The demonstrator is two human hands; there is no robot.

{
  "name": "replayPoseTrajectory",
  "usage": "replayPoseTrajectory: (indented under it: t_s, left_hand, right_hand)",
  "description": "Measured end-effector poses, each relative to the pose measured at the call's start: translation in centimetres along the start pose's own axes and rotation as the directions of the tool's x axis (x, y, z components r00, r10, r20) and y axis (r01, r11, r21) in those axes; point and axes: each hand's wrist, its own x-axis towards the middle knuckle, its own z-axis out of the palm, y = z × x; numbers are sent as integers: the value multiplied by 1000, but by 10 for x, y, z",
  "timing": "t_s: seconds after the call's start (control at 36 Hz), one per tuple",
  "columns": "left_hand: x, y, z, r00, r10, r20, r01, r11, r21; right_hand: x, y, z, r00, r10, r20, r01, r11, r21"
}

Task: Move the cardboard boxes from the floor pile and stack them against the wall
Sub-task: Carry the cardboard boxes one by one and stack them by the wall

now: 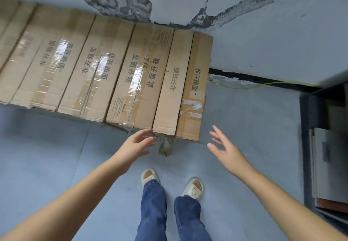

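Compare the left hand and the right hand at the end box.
The left hand reaches the near left corner of the end box, fingertips at its edge; the right hand hovers clear of it on the right. The left hand's fingers are gently bent; the right hand's are spread straight. Both hold nothing.

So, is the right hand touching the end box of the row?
Apart. The head view shows bare floor between the open right hand and the end box.

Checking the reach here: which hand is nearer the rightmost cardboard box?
Left. The left hand has fingertips at the near left corner of the rightmost cardboard box; the right hand hovers open, apart, beyond its right corner.
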Motion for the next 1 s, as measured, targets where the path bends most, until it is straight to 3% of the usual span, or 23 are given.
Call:
replayPoseTrajectory:
  t_s: [0.19, 0.33, 0.5, 0.64, 0.81, 1.0]
  left_hand:
    - [-132, 49, -1, 922, 383, 50, -386, 904, 184]
    - [-194, 49, 0, 828, 561, -2, -550, 813, 191]
    - [-225, 15, 17, 778, 608, -161, -586, 793, 165]
    - [-230, -2, 39, 765, 589, -259, -590, 803, 83]
    - [-219, 8, 50, 720, 653, -235, -661, 748, 53]
    - [-199, 28, 28, 706, 702, -97, -698, 712, 71]
  right_hand:
    - [-125, -58, -33, 944, -321, -73, 321, 947, -2]
    - [-185, -53, -43, 913, -353, -205, 371, 927, 56]
    - [-234, -31, -40, 895, -265, -359, 347, 919, 188]
    - [-251, -15, -36, 823, -204, -531, 367, 904, 221]
    - [-252, -19, -37, 756, -178, -629, 418, 872, 255]
    - [-255, -28, -10, 650, -135, -748, 491, 826, 278]
